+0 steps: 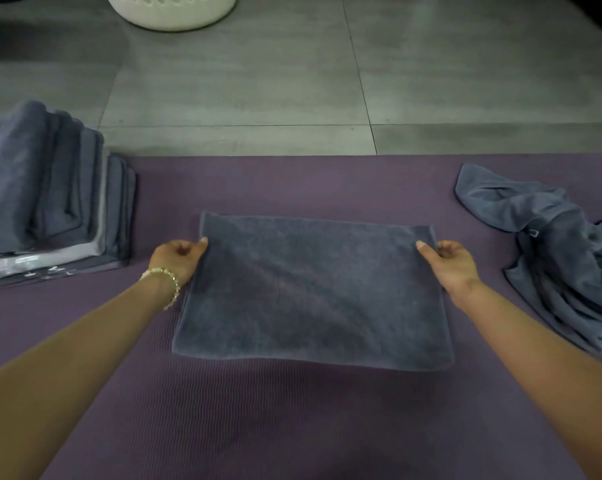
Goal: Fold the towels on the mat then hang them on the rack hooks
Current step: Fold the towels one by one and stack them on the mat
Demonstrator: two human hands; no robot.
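**While both hands pinch its far corners, a grey towel lies flat on the mat**

Where the purple mat (292, 427) fills the near part of the view, a blue-grey towel (310, 296) lies spread on it as a single flat rectangle, its long sides running left to right. The near edge rests smooth on the mat.

The left hand (176, 258) grips the towel's left edge just below the far-left corner, with the thumb on top of the cloth and the other fingers curled in beside it. A beaded bracelet (168, 284) circles that wrist. The right hand (448, 263) holds the right edge just below the far-right corner in the same way, thumb pressed on the upper face and fingers curled at the hem. Both forearms reach in from the bottom corners, bare.

At the left edge of the mat stands a stack of folded towels (50, 192) of the same blue-grey, their folds facing the camera. The stack sits on something pale and glossy whose markings cannot be read. On the right side of the mat lies a crumpled heap of towels (552, 251), unfolded and bunched; how many it holds cannot be told.

Beyond the mat is a grey tiled floor (258, 81), and on it, at the top of the view, the lower part of a white perforated basket (171, 12).
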